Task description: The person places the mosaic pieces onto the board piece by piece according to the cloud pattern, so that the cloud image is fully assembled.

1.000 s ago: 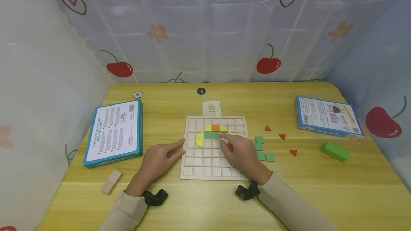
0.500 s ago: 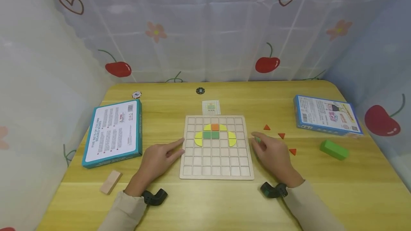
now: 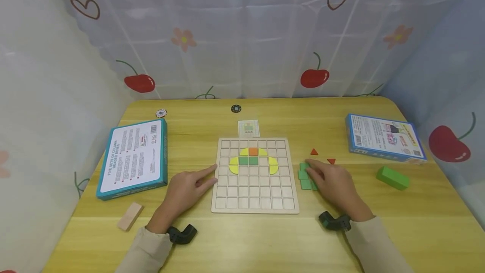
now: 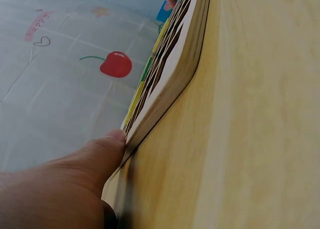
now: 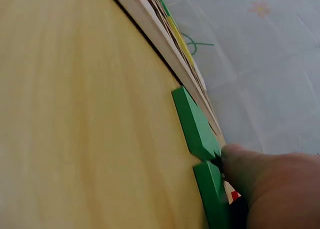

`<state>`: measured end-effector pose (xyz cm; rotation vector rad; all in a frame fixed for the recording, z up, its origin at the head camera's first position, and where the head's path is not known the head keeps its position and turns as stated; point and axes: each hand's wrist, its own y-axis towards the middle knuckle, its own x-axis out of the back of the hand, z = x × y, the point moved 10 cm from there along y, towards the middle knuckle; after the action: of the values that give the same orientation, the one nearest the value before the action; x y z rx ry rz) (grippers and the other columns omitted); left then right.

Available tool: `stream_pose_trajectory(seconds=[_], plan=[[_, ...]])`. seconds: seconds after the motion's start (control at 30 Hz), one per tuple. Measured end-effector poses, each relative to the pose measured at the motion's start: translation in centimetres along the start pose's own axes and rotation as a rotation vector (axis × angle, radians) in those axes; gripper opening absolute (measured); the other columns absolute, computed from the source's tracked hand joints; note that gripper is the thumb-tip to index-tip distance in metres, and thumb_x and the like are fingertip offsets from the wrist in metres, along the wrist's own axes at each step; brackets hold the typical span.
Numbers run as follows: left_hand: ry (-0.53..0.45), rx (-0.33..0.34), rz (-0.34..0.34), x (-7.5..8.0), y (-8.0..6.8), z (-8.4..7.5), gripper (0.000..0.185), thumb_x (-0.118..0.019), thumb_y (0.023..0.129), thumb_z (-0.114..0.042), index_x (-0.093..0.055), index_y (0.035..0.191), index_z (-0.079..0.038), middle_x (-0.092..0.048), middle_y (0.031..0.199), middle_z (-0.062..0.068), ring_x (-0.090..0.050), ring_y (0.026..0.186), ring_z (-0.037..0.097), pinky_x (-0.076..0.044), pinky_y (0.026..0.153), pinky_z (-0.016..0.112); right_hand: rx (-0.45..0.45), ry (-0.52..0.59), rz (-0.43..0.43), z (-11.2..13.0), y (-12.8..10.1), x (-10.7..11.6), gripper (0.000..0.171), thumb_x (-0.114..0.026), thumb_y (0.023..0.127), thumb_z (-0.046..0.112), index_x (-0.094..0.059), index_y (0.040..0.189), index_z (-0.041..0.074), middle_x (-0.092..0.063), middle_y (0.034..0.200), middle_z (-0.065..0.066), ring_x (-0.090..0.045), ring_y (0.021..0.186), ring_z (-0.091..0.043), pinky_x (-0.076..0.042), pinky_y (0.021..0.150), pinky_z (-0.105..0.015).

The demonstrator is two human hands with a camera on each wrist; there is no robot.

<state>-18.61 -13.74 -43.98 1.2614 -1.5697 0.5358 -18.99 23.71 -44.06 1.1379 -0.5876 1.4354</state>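
Note:
A wooden grid board (image 3: 254, 211) lies in the middle of the table. Set in it are two green squares (image 3: 248, 161), an orange square (image 3: 253, 151) and several yellow curved pieces (image 3: 234, 165). My left hand (image 3: 186, 191) touches the board's left edge with thumb and index finger; its thumb (image 4: 107, 151) lies against that edge in the left wrist view. My right hand (image 3: 335, 180) is over several loose green square tiles (image 3: 305, 184) right of the board, index fingertip at the farthest one. In the right wrist view, the thumb (image 5: 242, 161) is beside two green tiles (image 5: 192, 124).
A pattern card (image 3: 248, 128) lies behind the board. Red triangles (image 3: 314, 152) and a green block (image 3: 393, 178) are to the right. Boxed sets stand left (image 3: 132, 159) and right (image 3: 385, 138). A wooden block (image 3: 130, 216) and two chips (image 3: 236, 108) lie around.
My right hand has moved right, off the board and onto the loose green tiles, uncovering the board's right side. My left hand has stayed at the board's left edge.

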Motion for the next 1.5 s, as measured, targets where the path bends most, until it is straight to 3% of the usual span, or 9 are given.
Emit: stream_pose_trajectory(seconds=[0.17, 0.3, 0.43, 0.57, 0.73, 0.97, 1.07, 1.3, 1.5], plan=[[0.003, -0.003, 0.001, 0.0, 0.0, -0.1, 0.041, -0.069, 0.097, -0.046, -0.069, 0.135, -0.030, -0.030, 0.051, -0.018, -0.022, 0.049, 0.000, -0.025, 0.048, 0.026, 0.020, -0.003, 0.025, -0.2, -0.1, 0.2, 0.035, -0.069, 0.100, 0.029, -0.073, 0.128, 0.009, -0.076, 0.090, -0.006, -0.060, 0.065, -0.013, -0.050, 0.061, -0.038], [0.002, 0.000, 0.005, 0.0, 0.0, -0.1, 0.041, -0.069, 0.097, -0.046, -0.069, 0.135, -0.031, -0.029, 0.050, -0.018, -0.022, 0.049, 0.000, -0.024, 0.048, 0.025, 0.042, -0.003, 0.028, -0.1, -0.1, 0.3, 0.032, -0.070, 0.099, 0.024, -0.073, 0.126, 0.008, -0.072, 0.080, -0.001, -0.043, 0.056, -0.008, -0.037, 0.054, -0.029], [0.003, 0.007, 0.008, -0.1, 0.0, 0.0, 0.042, -0.068, 0.097, -0.047, -0.069, 0.136, -0.031, -0.030, 0.050, -0.018, -0.022, 0.049, 0.000, -0.025, 0.048, 0.025, 0.052, -0.008, 0.018, 0.2, -0.1, 0.4, 0.030, -0.071, 0.098, 0.021, -0.073, 0.125, 0.007, -0.073, 0.081, -0.001, -0.044, 0.056, -0.008, -0.038, 0.054, -0.029], [0.003, 0.017, 0.010, -0.1, -0.1, 0.1, 0.042, -0.068, 0.097, -0.048, -0.068, 0.136, -0.031, -0.030, 0.050, -0.018, -0.021, 0.049, 0.000, -0.025, 0.048, 0.025, 0.073, -0.034, 0.004, 0.7, 0.0, 0.3, 0.031, -0.071, 0.098, 0.020, -0.072, 0.125, 0.006, -0.076, 0.094, -0.009, -0.061, 0.062, -0.014, -0.052, 0.060, -0.040], [0.006, 0.016, 0.004, 0.0, -0.2, 0.2, 0.042, -0.069, 0.097, -0.047, -0.069, 0.135, -0.031, -0.029, 0.050, -0.018, -0.021, 0.049, 0.000, -0.024, 0.048, 0.025, 0.096, -0.072, -0.009, 1.1, 0.0, 0.1, 0.032, -0.070, 0.099, 0.020, -0.071, 0.126, 0.004, -0.075, 0.107, -0.014, -0.072, 0.076, -0.028, -0.056, 0.068, -0.049], [0.002, -0.009, -0.010, 0.1, -0.1, -0.2, 0.041, -0.069, 0.097, -0.046, -0.069, 0.135, -0.030, -0.030, 0.050, -0.018, -0.022, 0.048, 0.000, -0.025, 0.048, 0.025, 0.070, -0.029, -0.031, 2.1, 0.4, 0.6, 0.034, -0.067, 0.101, 0.022, -0.068, 0.132, 0.006, -0.075, 0.103, -0.013, -0.069, 0.077, -0.023, -0.055, 0.069, -0.047], [0.008, -0.006, -0.006, 0.0, 0.0, -0.1, 0.041, -0.068, 0.097, -0.047, -0.069, 0.135, -0.031, -0.030, 0.050, -0.018, -0.022, 0.048, 0.000, -0.025, 0.047, 0.025, 0.111, -0.041, -0.009, 3.6, 1.0, -0.1, 0.035, -0.067, 0.101, 0.025, -0.069, 0.132, 0.008, -0.076, 0.103, -0.011, -0.067, 0.076, -0.020, -0.054, 0.066, -0.042], [0.014, -0.003, 0.001, -0.2, 0.0, 0.0, 0.041, -0.067, 0.098, -0.048, -0.069, 0.135, -0.032, -0.029, 0.050, -0.018, -0.022, 0.049, -0.001, -0.024, 0.048, 0.025, 0.223, -0.050, 0.039, 7.6, 2.5, -2.1, 0.036, -0.071, 0.099, 0.024, -0.070, 0.131, 0.009, -0.075, 0.114, -0.011, -0.074, 0.096, -0.025, -0.058, 0.077, -0.044], [0.013, -0.003, -0.008, 0.0, -0.1, 0.0, 0.041, -0.068, 0.098, -0.047, -0.069, 0.135, -0.031, -0.029, 0.050, -0.018, -0.021, 0.049, 0.000, -0.024, 0.048, 0.025, 0.248, -0.066, 0.075, 9.1, 3.3, -3.6, 0.034, -0.071, 0.099, 0.023, -0.070, 0.129, 0.009, -0.075, 0.115, -0.009, -0.073, 0.099, -0.024, -0.058, 0.080, -0.042]])
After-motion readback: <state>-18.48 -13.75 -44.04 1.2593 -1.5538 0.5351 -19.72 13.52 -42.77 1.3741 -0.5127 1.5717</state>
